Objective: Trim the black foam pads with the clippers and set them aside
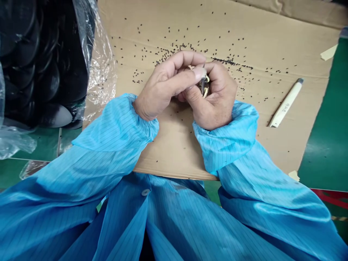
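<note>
Above the middle of the cardboard sheet [174, 152], my two hands meet. My right hand [216, 99] is curled around a small dark metal tool with pale yellow curved parts [204, 87]; most of it is hidden in the palm, so its kind cannot be told. My left hand [165, 85] is bent inward, its thumb and fingers pinched together at the tool's upper end. Whatever sits between the left fingertips is too small to make out. Many tiny black pieces [228, 61] lie scattered on the cardboard around and beyond my hands.
On the right lies a cream-coloured utility knife [286, 103], at a slant. Stacked black rounded parts [49, 79] fill a clear plastic bag [102, 69] on the left. Tape strips [328, 53] hold the cardboard at its right edge, over a green tabletop [326, 145].
</note>
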`<state>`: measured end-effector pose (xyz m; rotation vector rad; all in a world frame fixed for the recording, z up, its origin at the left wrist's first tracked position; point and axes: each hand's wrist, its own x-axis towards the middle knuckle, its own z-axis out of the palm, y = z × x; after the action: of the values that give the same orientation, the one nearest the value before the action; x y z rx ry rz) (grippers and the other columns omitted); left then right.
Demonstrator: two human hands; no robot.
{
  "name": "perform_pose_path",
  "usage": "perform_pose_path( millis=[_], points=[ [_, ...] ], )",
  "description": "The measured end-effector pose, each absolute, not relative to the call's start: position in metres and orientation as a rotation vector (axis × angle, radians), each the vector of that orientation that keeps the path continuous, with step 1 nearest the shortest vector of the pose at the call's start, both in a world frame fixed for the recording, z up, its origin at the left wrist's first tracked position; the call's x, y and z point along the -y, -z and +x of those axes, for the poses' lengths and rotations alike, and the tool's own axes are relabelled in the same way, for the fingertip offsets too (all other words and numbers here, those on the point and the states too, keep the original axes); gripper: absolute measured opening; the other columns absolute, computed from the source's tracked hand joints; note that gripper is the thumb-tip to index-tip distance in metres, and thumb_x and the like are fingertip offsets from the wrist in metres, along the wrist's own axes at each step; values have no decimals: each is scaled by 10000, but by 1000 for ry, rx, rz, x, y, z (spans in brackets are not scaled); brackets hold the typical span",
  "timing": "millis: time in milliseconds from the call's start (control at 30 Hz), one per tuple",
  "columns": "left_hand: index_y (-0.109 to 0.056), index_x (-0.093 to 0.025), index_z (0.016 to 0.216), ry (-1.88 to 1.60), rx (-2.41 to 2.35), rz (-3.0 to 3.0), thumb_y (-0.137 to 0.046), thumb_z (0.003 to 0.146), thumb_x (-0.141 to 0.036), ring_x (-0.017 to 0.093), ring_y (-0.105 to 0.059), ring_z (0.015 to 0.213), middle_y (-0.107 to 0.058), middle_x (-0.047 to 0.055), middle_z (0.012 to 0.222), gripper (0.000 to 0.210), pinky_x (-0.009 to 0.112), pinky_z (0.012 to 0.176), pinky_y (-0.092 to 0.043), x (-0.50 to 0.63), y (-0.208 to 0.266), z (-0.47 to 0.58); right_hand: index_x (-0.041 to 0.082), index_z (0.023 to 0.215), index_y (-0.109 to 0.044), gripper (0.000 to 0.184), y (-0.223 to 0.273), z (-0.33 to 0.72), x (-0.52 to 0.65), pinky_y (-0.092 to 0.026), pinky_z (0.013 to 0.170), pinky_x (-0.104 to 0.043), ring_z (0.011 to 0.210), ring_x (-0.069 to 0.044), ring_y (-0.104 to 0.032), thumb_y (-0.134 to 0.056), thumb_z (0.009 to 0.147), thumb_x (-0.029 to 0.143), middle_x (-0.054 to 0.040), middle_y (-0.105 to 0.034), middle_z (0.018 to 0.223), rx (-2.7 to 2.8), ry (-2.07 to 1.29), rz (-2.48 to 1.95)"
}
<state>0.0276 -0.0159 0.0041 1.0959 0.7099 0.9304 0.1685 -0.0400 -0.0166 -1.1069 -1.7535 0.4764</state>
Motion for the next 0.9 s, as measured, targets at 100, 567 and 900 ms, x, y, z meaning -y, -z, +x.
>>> perform_pose_path(
  millis=[100, 567, 900],
  points=[
    [-616, -192, 956, -952, -634, 1107, -606, 821, -261, 149, -562, 781, -557, 25, 844, 152, 269, 693, -442, 16, -3, 27, 149, 973, -565, 177, 17, 169, 40, -430, 732, -282, 751, -118, -522, -588, 883, 299, -2, -554, 848, 1762, -462, -1119],
    [-565, -146, 987, -993, -542, 1166, -628, 750, -200, 105, -556, 840, -562, -5, 888, 251, 254, 804, -416, 16, -4, 28, 142, 958, -566, 232, 15, 170, 38, -489, 732, -286, 769, -107, -572, -569, 895, 365, 18, -573, 846, 1788, -434, -1099],
    [-578, -156, 970, -1013, -499, 1169, -682, 703, -149, 95, -533, 835, -569, 4, 926, 286, 244, 806, -429, 14, -2, 28, 146, 961, -551, 282, 16, 168, 38, -484, 753, -302, 803, -121, -576, -539, 910, 423, 7, -572, 865, 1790, -450, -1119]
  ],
)
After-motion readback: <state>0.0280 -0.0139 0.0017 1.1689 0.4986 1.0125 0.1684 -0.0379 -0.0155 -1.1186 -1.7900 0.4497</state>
